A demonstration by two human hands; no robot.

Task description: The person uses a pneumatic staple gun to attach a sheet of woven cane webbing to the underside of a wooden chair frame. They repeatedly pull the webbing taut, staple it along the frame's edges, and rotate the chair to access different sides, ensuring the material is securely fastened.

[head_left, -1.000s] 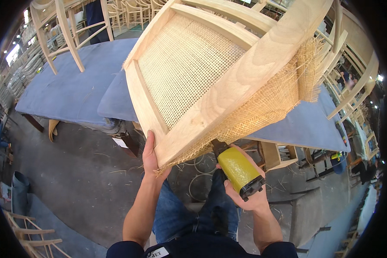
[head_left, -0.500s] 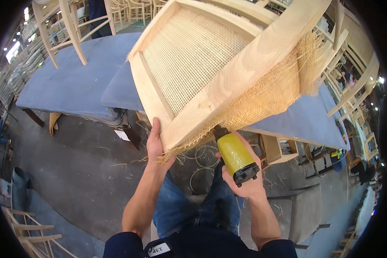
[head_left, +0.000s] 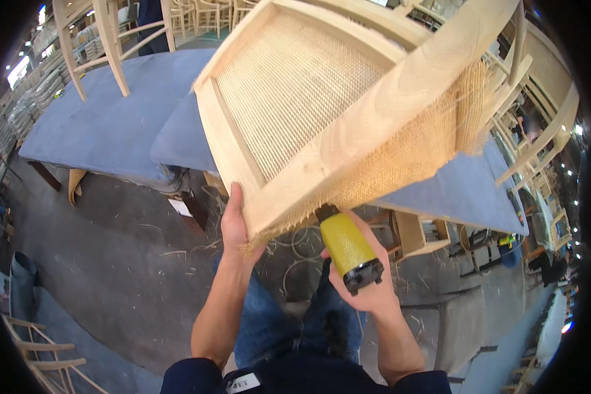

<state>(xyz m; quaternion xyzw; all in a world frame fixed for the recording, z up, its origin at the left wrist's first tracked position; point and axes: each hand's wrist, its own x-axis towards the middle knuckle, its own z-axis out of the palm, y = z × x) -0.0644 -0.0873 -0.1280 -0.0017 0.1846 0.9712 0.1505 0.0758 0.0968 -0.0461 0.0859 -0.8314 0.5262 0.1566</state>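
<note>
Wooden frame (head_left: 348, 151) steadied at one corner, yellow tool (head_left: 350, 246) held under its edge

The frame, with a cane panel (head_left: 295, 98) set in it, is tilted, and its nearest corner is thrust out past the near edges of the left tabletop (head_left: 118, 131) and the right tabletop (head_left: 466, 177). By this overhang, it seems, the underside is left within easy reach; what the frame rests on cannot be made out.

That corner is gripped by the left hand (head_left: 235, 230): the thumb is laid up along the side and the fingers are mostly hidden, a hold probably chosen so that the wood is braced without the lower edge being covered. The yellow tool is enclosed in the right hand (head_left: 374, 289), its dark nose angled up toward the loose cane (head_left: 407, 164) by which the near rail is fringed. Whether the cane is touched by the nose cannot be told. The body of the tool is pointed back toward the wearer, seemingly so that the wrist is left in line with the forearm.

Near the far edge of the left tabletop, wooden legs (head_left: 111, 49) are stood upright, well apart from the frame.
</note>
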